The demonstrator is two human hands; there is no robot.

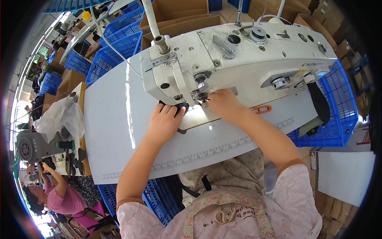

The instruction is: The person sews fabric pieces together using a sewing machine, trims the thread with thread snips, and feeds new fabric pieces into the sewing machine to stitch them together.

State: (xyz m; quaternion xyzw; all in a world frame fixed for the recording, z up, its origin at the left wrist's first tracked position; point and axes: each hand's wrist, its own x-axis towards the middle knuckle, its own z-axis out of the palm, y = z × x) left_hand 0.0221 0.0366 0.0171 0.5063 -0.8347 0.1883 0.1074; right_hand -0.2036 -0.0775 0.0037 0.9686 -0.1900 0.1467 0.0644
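A white industrial sewing machine (234,55) stands across the far side of the pale table (115,119). Just left of its needle area, my left hand (164,122) has its fingers bent over a small black piece (182,108), perhaps fabric, and grips it. My right hand (223,104) is on the other side of the needle, fingers curled in behind the round metal tension knob (202,96). Its fingertips are partly covered, so what they pinch does not show. Light from the machine shines on the plate between both hands. An orange-handled tool (261,109) lies right of my right wrist.
A printed ruler strip (199,155) runs along the table's near edge. Blue crates (338,107) stand at the right, with more behind at the left. A black lever pad (318,103) hangs at the machine's right end. Another person (65,195) works at the left beside a plastic bag (61,119).
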